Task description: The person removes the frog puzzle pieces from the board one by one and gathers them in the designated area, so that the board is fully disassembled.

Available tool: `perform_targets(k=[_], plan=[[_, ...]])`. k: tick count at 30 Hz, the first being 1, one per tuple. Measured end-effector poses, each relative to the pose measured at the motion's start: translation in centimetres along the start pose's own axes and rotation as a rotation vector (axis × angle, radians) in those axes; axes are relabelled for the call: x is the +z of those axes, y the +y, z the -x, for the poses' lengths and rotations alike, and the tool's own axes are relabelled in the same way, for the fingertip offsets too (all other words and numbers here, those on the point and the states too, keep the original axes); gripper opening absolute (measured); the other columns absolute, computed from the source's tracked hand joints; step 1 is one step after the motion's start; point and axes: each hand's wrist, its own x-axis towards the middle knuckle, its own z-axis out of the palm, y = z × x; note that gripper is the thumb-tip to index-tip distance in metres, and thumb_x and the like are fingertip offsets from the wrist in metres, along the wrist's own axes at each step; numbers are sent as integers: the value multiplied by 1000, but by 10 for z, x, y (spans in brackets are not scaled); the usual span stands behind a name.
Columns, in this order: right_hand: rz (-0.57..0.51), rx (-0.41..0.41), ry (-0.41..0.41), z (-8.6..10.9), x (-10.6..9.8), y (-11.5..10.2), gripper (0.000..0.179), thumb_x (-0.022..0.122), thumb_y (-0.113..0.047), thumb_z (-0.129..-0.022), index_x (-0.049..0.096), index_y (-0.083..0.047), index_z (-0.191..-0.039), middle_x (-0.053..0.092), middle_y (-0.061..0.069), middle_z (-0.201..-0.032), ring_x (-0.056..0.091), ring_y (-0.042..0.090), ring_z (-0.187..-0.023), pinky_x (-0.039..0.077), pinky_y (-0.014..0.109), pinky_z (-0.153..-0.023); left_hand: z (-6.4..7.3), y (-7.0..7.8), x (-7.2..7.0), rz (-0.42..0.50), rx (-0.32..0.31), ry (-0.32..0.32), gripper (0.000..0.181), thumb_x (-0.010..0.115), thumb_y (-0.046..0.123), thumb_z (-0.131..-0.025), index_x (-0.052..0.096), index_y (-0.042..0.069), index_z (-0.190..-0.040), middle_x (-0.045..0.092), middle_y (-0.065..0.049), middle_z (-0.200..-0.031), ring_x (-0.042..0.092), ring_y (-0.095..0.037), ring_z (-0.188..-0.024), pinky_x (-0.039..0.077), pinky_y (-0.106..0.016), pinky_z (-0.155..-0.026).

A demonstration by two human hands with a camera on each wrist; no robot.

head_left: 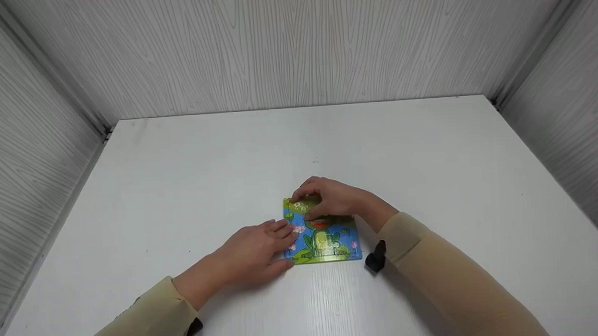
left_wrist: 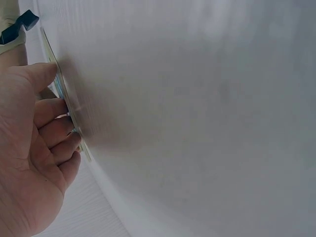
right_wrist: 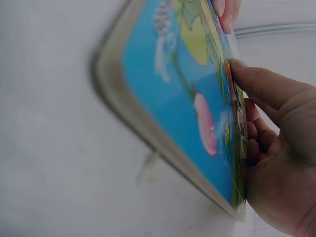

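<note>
- Head view: a frog picture board [head_left: 324, 239] lies flat on the table, a little off centre toward 5 o'clock; small dark marks [head_left: 353, 256] in its 4 o'clock corner are too small to read.
- The right wrist view shows a black-and-white mark [right_wrist: 162, 19] on the blue, blurred past reading, and a pink bud [right_wrist: 205, 126].
- Left hand [head_left: 255, 254], at the board's 8 to 9 o'clock side: fingers extended and touching its edge, clasping nothing.
- Right hand [head_left: 332, 196], at the board's 12 o'clock: fingers and thumb bent down onto the picture; whether they pinch a piece, I cannot tell.
- The table [head_left: 204, 166] is white with fine streaks and a few specks.
- Grey wood-grain panels stand around it: back panel [head_left: 295, 49] at 12, left panel [head_left: 24, 147] at 9 to 10, right panel [head_left: 555, 109] at 2 to 3 o'clock.
- Beige sleeves [head_left: 442, 272] enter from 4 and 7 to 8 o'clock.
</note>
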Motion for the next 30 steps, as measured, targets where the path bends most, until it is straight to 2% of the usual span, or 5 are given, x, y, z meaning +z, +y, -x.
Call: perform_targets(k=[14,21,26,30], plan=[[-80,65,-4,1,-2,0,40,71,-7,-95,77,-28,-128,58,-4,-139,55,22,-128,48,41,-111,0,0,0,5,3,-1,63,56,46,-107,50,10,-159,45,-8,-164,40,-28,-154,36,-47,-122],[-150,15,-23,0,-1,6,41,70,-6,-95,73,-25,-132,65,-5,-133,58,20,-118,48,37,-106,1,1,1,-5,8,7,62,56,45,-107,53,9,-157,48,-9,-162,43,-28,-152,38,-47,-121],[-167,-1,-39,1,0,6,46,78,-11,-90,72,-24,-133,68,-4,-129,59,22,-112,51,37,-102,0,1,1,5,2,1,62,56,45,-107,52,9,-158,47,-8,-163,41,-28,-153,37,-47,-122],[-120,-16,-28,-1,1,6,47,86,-18,-90,71,-24,-135,69,-6,-129,61,20,-111,51,36,-104,0,1,1,3,5,10,62,57,44,-107,52,8,-157,47,-9,-163,41,-29,-153,38,-47,-122]])
